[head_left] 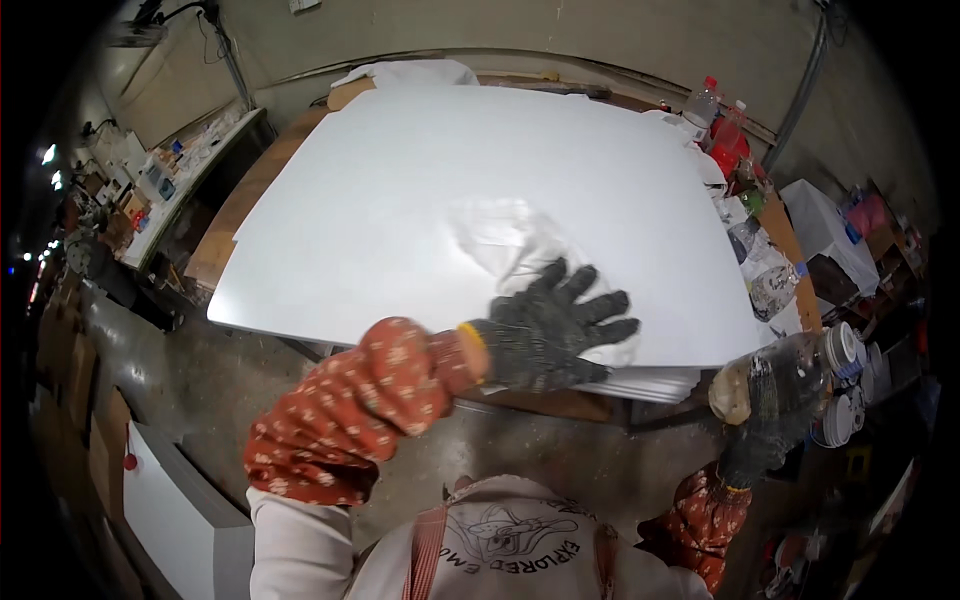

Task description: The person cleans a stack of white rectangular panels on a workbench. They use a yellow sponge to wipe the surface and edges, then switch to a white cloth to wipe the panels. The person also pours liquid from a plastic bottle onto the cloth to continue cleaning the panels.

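Observation:
A large glossy white panel (400,210) lies flat in front of me, on top of a stack of similar sheets whose edges show at the near right. On it, my left hand (552,330), in a dark knit glove, is spread flat with the fingers apart. Beneath and beyond that palm is a crumpled white cloth (510,240). Off the panel's near right corner, my right hand (762,425), gloved alike, grips a clear plastic bottle (803,362) tilted on its side. That hand's fingers are partly hidden.
Bottles (703,102), a red-filled one (730,135) and crumpled plastic line the table's right edge. Several white tubs (843,350) stand at the right. More panels (175,510) are stacked at lower left. A cluttered bench (190,185) and a person (110,265) are at far left.

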The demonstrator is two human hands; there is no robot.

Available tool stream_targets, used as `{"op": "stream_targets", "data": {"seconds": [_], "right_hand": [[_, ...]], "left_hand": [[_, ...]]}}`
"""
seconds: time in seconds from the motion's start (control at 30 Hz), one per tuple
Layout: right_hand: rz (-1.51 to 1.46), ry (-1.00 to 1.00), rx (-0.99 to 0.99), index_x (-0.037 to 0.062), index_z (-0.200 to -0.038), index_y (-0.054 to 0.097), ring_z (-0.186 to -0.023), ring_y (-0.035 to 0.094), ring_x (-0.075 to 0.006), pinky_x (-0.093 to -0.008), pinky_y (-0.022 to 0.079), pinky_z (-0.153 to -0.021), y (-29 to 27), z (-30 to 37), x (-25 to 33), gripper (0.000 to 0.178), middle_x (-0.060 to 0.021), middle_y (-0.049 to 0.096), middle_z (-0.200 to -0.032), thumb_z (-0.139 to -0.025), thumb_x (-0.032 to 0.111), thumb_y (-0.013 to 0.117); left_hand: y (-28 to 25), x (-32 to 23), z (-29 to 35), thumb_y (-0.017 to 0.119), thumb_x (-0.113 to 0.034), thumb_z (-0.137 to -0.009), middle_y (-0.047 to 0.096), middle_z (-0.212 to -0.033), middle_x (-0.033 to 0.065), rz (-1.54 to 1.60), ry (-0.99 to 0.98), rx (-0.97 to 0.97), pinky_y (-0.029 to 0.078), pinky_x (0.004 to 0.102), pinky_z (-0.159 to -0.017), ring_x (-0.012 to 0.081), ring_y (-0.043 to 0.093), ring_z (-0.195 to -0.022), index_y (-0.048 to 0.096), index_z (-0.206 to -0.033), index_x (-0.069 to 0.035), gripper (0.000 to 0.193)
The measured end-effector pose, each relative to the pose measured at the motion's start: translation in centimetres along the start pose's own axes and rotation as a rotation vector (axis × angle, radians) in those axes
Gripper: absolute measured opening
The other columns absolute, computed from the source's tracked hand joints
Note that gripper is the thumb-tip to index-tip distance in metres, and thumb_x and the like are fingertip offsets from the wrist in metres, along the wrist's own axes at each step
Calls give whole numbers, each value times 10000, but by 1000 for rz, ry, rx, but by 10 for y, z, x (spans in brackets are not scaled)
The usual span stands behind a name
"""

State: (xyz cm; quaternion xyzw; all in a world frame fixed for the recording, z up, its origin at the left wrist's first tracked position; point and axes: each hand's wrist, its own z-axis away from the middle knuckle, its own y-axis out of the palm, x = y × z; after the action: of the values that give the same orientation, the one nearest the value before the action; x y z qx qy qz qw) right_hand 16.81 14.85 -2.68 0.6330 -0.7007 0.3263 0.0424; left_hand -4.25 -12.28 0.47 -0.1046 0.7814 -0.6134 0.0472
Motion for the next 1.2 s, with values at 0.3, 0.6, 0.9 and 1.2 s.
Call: {"op": "stream_targets", "data": {"seconds": [0.3, 0.6, 0.9, 1.2], "right_hand": [[165, 136, -59, -3, -1307, 430, -1127, 517, -296, -378, 435, -952, -66, -29, -112, 589, -174, 475, -1301, -838, 264, 665], [221, 63, -1, 3, -1320, 420, -1122, 527, -313, -402, 441, -950, -43, -56, -147, 639, -184, 483, -1291, -815, 283, 692], [175, 157, 61, -11, -1311, 419, -1159, 501, -273, -362, 443, -948, -50, -48, -163, 580, -143, 506, -1270, -836, 216, 662], [739, 162, 113, 30, -1420, 240, -1089, 522, -221, -328, 481, -877, -56, 32, -245, 791, -147, 507, -1215, -783, 60, 709]], "left_hand": [[-32, 185, 104, 418, -560, -885, 404, -1403, 113, -235, -1264, 13, 252, 492, -1070, 328, 363, -1293, 401, -1358, -150, 626], [54, -26, -157, 321, -639, -852, 457, -1323, 105, -236, -23, -238, 346, 489, -997, 259, 473, -1150, 408, -1330, -202, 653], [6, 159, 10, 459, -591, -860, 517, -1282, 172, 195, -1233, -386, 412, 391, -961, 323, 572, -1073, 405, -1339, -104, 685], [70, -29, -202, 532, -513, -863, 489, -1319, 144, -105, 25, -162, 359, 491, -1011, 330, 488, -1175, 522, -1257, -160, 529]]}}
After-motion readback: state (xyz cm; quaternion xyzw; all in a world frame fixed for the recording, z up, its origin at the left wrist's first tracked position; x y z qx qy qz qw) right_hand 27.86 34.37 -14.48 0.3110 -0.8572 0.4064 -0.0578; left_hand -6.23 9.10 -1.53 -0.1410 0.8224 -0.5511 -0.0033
